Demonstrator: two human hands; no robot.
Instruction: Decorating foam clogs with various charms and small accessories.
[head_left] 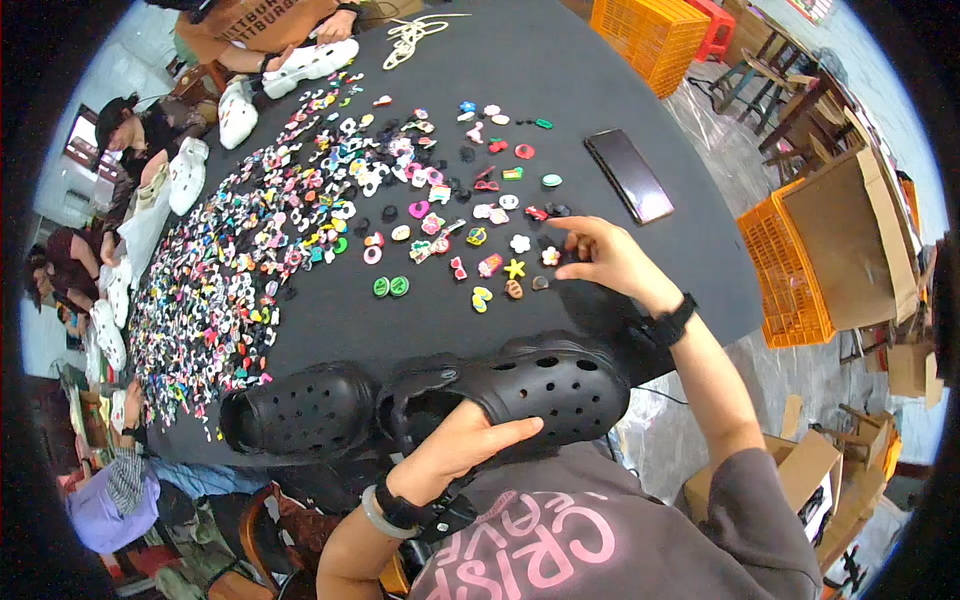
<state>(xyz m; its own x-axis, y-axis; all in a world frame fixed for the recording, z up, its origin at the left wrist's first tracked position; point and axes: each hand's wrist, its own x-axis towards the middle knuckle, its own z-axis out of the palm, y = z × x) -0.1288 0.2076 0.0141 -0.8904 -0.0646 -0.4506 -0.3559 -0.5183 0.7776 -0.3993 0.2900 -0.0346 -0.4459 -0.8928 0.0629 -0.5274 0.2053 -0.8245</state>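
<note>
My left hand (462, 445) grips a black clog (570, 395) with holes over its toe. The thumb lies along its upper, and the other fingers are hidden inside the opening. Beside it, a second black clog (310, 410) rests on the table's near edge. My right hand (608, 258) is above the dark table, thumb and fingers apart with nothing seen between them. Close to its fingertips are a white flower charm (550, 257), a small dark charm (541, 283) and a brown charm (514, 289). A yellow starfish charm (515, 269) and a green pair of round charms (390, 287) lie further left.
A large spread of colourful shoe charms (220, 270) covers the table's left side. A phone (630, 175) lies at the right, and a pale cord (408, 38) at the back. Other people handle white clogs (312, 66) along the far and left edges. Orange crates (785, 270) stand beyond the right edge.
</note>
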